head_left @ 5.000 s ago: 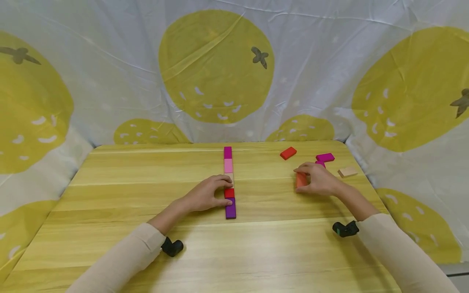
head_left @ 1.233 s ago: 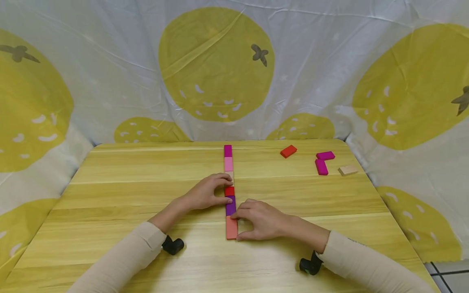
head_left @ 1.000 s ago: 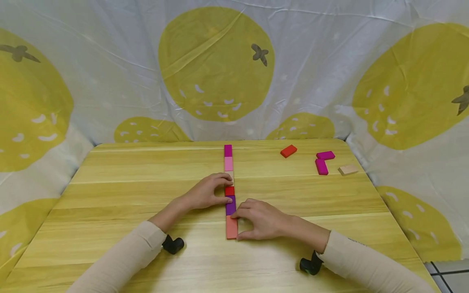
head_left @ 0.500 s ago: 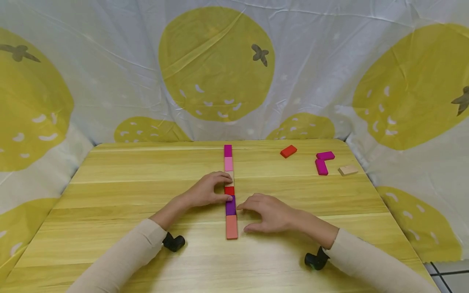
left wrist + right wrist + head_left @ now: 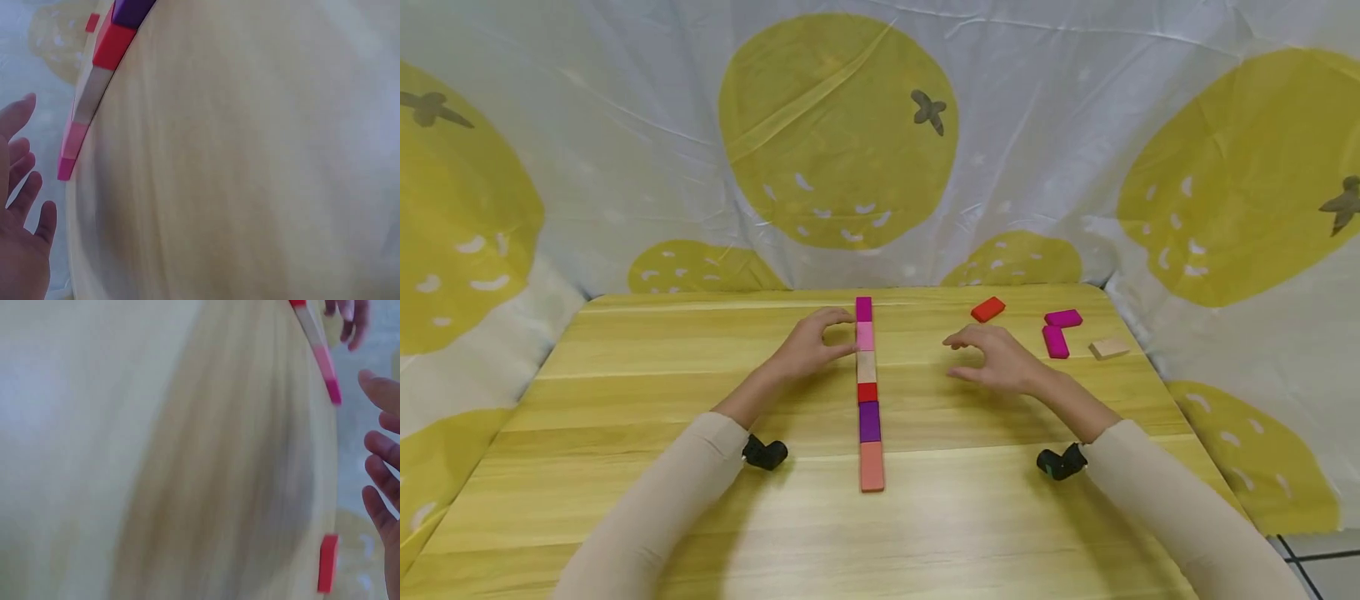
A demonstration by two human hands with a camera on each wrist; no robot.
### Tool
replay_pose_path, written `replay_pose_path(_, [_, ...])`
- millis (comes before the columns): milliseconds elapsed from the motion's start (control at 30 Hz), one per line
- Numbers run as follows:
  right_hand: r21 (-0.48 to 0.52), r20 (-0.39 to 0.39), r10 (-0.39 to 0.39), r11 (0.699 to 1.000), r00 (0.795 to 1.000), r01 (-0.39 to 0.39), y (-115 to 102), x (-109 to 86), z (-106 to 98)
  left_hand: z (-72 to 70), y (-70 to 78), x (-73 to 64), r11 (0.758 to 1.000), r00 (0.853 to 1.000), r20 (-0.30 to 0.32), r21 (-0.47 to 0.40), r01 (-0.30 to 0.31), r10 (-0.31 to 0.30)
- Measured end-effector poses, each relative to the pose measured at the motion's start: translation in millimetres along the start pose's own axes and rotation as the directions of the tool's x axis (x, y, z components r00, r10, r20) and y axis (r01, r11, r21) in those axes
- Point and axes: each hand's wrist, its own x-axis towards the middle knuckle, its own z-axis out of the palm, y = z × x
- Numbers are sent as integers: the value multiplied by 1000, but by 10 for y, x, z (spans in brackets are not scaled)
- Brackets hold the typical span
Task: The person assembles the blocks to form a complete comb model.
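Note:
A straight row of wooden blocks runs down the middle of the table in the head view. From the far end come a magenta block, a pink block, a natural wood block, a red block, a purple block and a salmon block. My left hand hovers at the row's left side by the pink block, fingers spread and holding nothing. To the right of the row, my right hand is in the air with thumb and fingers apart, also holding nothing.
Loose blocks lie at the back right: an orange-red one, two magenta ones nearly touching, and a natural wood one. A fruit-patterned cloth hangs behind the wooden table.
The right hand fetched the salmon block, set it at the near end of the row, let go and moved away to the right and back. The left hand left the row's middle, shifting farther back.

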Motion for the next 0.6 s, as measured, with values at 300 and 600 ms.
replay_pose_path(300, [-19, -74, 139, 990, 987, -141, 546, 127, -246, 32, -74, 305, 995, 995, -19, 31, 96, -96])
replay_pose_path(600, [-23, -30, 243, 969, 969, -244, 851, 224, -342, 93, -170, 420, 989, 990, 2, -44, 139, -139])
